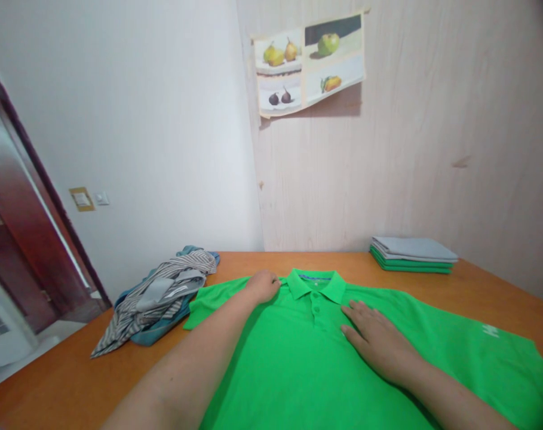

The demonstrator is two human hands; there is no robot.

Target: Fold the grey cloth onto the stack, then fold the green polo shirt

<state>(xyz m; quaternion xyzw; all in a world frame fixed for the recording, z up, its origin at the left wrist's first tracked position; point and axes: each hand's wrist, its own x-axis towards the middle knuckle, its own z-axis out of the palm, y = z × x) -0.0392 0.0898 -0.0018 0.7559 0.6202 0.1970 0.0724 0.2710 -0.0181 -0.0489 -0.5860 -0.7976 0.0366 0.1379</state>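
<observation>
A bright green polo shirt [298,358] lies spread front side up, its collar at the far end and its sleeves out to both sides. My left hand [264,287] is closed at the shoulder seam left of the collar, its curled fingers pinching the cloth; the fingertips are partly hidden. Flat on the chest, right of the button placket, rests my right hand [381,341] with fingers stretched out and nothing gripped. A small white mark shows on the right-hand sleeve.
The orange-brown table [253,260] meets the wall at the back. Left of the shirt lies a crumpled heap of striped, grey and blue clothes [163,298]. A folded stack of grey and green garments [412,255] sits at the back right. Fruit pictures [309,65] hang above.
</observation>
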